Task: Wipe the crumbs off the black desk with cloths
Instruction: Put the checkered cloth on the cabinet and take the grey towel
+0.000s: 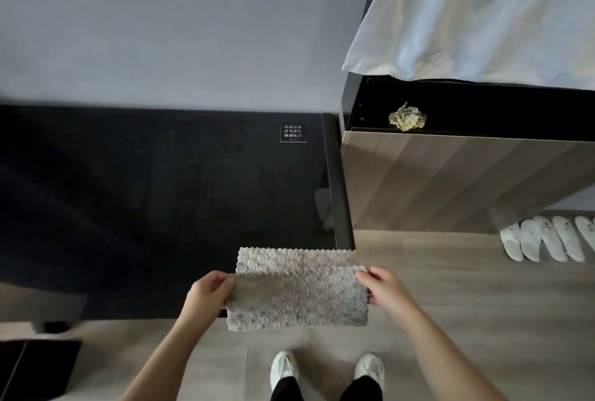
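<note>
A grey-beige fluffy cloth (297,296) hangs folded over at the near right corner of the black desk (145,207). My left hand (209,291) pinches its left edge and my right hand (381,286) pinches its right edge, holding it stretched between them just above and in front of the desk edge. The cloth's far fold lies toward the desk top. No crumbs stand out on the dark glossy surface.
A small white-lettered sign (293,133) sits at the desk's back right. A wood-fronted cabinet (450,181) stands to the right, a crumpled yellowish cloth (406,117) on its black top, white bedding (483,14) above. White slippers (547,243) line the floor.
</note>
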Action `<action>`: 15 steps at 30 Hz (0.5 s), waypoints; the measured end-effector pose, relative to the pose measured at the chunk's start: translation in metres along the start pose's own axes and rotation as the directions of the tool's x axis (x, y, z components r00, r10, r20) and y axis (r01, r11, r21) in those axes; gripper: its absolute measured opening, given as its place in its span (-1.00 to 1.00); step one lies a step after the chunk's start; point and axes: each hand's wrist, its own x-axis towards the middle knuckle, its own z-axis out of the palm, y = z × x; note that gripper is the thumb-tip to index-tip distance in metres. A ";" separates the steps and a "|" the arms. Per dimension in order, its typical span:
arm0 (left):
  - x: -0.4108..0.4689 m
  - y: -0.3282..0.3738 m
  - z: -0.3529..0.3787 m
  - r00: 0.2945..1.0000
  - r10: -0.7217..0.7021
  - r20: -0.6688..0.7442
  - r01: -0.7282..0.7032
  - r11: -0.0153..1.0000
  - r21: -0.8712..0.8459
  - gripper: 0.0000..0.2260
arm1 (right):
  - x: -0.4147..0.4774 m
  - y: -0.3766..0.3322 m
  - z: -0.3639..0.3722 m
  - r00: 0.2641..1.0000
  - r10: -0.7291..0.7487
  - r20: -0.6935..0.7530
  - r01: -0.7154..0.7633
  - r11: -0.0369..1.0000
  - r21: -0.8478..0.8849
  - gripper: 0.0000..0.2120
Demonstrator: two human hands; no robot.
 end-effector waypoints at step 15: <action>0.068 0.032 0.037 0.999 0.022 -0.029 -0.004 0.858 0.513 -0.82 | 0.056 -0.017 0.020 0.965 -0.094 -0.243 -0.033 0.880 -0.473 -0.73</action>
